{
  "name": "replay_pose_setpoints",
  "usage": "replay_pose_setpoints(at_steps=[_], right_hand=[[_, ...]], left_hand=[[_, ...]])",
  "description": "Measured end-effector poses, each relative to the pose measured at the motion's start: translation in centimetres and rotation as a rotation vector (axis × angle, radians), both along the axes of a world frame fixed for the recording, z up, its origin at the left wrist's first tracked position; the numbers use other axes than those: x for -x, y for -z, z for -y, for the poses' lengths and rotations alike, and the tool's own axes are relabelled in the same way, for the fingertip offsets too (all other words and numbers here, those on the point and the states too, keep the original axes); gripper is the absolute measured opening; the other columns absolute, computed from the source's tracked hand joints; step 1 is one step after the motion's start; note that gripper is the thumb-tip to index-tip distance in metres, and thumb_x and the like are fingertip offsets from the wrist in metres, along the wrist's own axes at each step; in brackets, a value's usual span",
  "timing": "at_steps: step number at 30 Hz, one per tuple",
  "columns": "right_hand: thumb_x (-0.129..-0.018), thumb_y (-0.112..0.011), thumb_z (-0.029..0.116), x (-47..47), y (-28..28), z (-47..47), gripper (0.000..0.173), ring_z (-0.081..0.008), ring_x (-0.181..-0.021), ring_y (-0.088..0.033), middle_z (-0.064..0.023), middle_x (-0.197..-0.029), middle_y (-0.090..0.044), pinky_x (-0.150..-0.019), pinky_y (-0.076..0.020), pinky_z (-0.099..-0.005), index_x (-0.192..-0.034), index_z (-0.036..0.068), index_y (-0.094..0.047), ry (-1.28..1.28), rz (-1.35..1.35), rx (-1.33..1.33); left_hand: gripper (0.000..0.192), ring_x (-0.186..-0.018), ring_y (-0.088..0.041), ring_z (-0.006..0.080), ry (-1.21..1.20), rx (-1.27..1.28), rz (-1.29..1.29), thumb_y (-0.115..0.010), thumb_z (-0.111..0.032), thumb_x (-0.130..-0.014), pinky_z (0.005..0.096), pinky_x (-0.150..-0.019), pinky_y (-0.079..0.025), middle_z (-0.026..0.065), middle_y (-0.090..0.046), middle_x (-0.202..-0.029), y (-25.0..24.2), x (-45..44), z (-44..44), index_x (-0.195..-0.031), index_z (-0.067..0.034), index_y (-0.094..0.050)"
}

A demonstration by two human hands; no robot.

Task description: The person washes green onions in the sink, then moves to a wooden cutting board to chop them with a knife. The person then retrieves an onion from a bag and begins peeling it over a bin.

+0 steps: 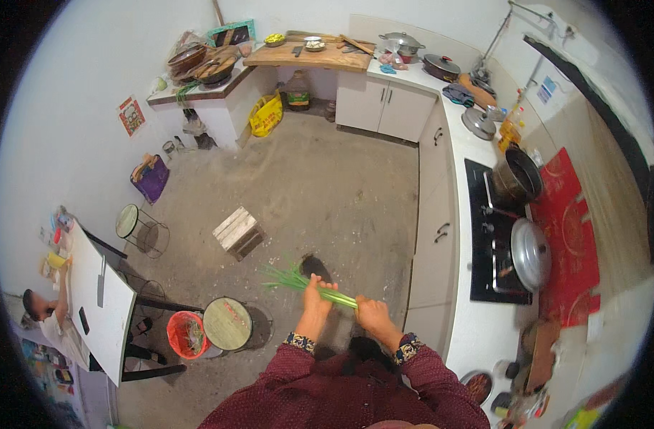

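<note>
A bunch of green onions stretches across the space before my body, above the concrete floor. My left hand grips its middle, with the thin green leaves fanning out to the left. Around the pale stem end is my right hand, fingers closed. The root tips are hidden in that fist. Both sleeves are dark red with patterned cuffs.
A wooden stool stands on the floor ahead. To my left are a round stool, a red-lined bin and a white table with a person beside it. At right, a counter carries a gas stove; a wooden board lies at the back.
</note>
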State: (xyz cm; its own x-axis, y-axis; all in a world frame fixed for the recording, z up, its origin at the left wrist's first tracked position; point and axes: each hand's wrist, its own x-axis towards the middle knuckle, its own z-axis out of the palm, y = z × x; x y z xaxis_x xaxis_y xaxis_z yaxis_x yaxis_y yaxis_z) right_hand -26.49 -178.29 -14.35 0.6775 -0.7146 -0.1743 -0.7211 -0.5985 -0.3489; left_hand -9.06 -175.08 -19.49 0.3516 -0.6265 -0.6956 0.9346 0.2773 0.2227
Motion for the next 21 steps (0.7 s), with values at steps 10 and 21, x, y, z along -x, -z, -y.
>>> replay_pose_setpoints(at_steps=[10,21], right_hand=[[-0.080,-0.065,0.024,-7.9,-0.7,28.3,0.019,-0.0409,-0.071,-0.066,-0.0194,-0.076,-0.067,-0.066,-0.0519,-0.0513,-0.085,0.005,-0.064,-0.153,0.201,-0.021],[-0.080,-0.066,0.022,-21.0,-1.6,62.9,0.018,-0.0410,-0.081,-0.063,-0.0186,-0.080,-0.064,-0.070,-0.0493,-0.0508,-0.085,0.005,-0.065,0.064,0.250,-0.055]], left_hand=[[0.028,-0.062,-0.048,0.0179,-0.197,-0.052,0.074,-0.056,-0.033,-0.099,0.0419,-0.077,-0.049,-0.0002,-0.045,-0.063,-2.2,-7.9,23.2,-0.080,-0.013,-0.051],[0.028,-0.062,-0.049,0.0195,-0.331,0.022,-0.015,-0.057,-0.030,-0.098,0.0427,-0.079,-0.050,0.0022,-0.049,-0.063,-4.3,-21.2,57.2,-0.078,-0.011,-0.052]])
